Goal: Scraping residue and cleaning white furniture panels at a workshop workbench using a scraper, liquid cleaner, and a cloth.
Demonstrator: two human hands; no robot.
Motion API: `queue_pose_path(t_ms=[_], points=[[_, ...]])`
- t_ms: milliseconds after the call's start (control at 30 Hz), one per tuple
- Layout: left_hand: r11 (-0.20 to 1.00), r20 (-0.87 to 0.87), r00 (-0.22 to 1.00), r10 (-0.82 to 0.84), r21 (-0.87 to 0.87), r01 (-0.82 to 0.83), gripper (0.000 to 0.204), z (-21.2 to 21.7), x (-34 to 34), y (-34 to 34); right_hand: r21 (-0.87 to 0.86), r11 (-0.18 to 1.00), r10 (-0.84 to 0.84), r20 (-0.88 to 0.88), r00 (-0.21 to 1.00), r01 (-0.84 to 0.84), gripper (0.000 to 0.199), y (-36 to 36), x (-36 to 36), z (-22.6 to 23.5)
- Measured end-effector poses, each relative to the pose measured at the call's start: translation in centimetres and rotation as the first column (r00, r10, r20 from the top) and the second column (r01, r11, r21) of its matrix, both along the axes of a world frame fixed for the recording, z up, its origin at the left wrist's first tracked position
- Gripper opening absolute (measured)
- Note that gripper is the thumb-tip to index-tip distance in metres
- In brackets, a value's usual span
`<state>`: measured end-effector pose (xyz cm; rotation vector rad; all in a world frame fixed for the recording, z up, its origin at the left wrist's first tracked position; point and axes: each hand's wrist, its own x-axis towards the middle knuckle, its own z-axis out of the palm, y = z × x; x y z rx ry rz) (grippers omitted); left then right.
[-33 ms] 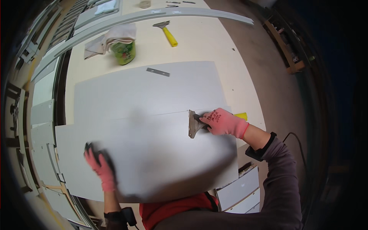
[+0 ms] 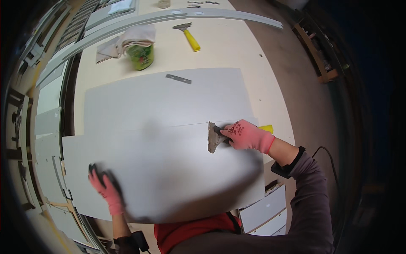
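Observation:
A pale grey flat panel (image 2: pixel 169 156) lies in front of me, close to my body. On its left part rests my left hand (image 2: pixel 106 191), in a pink glove with dark fingertips, fingers stretched out and holding nothing. In a matching pink glove, my right hand (image 2: pixel 247 136) is closed round a scraper (image 2: pixel 213 137) near the panel's right far edge. Its wide metal head points left, and a yellow handle end shows beyond the hand. Whether the blade edge touches the surface I cannot tell. Beyond lies a second grey panel (image 2: pixel 211 97) with a loose metal blade (image 2: pixel 179 79) on it.
Another yellow-handled scraper (image 2: pixel 193 40) lies farther off on the cream table (image 2: pixel 237 51). To its left stands a green tub (image 2: pixel 141 59) with a cloth (image 2: pixel 140 34) draped over it. A long grey strip (image 2: pixel 177 16) crosses the far side. More panels (image 2: pixel 48 169) line the left.
My left hand has slid a little toward me and to the left over the panel. The right hand with the scraper has barely moved. The view has shifted slightly.

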<state>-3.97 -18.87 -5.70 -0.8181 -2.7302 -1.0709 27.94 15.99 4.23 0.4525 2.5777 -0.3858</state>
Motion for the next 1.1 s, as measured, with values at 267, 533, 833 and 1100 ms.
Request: queue_pose_path(t_ms=[267,533,833,1100], points=[[0.784,-0.149,0.844,0.516,-0.314,-0.535,0.045,-2.3,-7.9,-22.2,-0.013,0.989,0.144,-0.064,0.988,-0.145,0.039,-3.4,-10.3,-0.1],[0.859,0.413,0.79,0.453,0.035,-0.511,0.039,0.1,-11.9,-23.5,-0.032,0.973,0.23,0.009,0.973,-0.229,0.041,-7.6,-21.2,0.4],[0.906,0.478,0.795,0.372,-0.003,-0.422,0.031,3.6,-16.8,-23.8,-0.066,0.951,0.301,-0.028,0.953,-0.302,0.041,-12.7,-35.6,2.7],[0.943,0.525,0.812,0.256,0.05,-0.33,0.029,6.9,-18.9,-23.9,-0.02,0.924,0.38,-0.037,0.924,-0.381,0.042,-17.1,-48.8,3.7]])
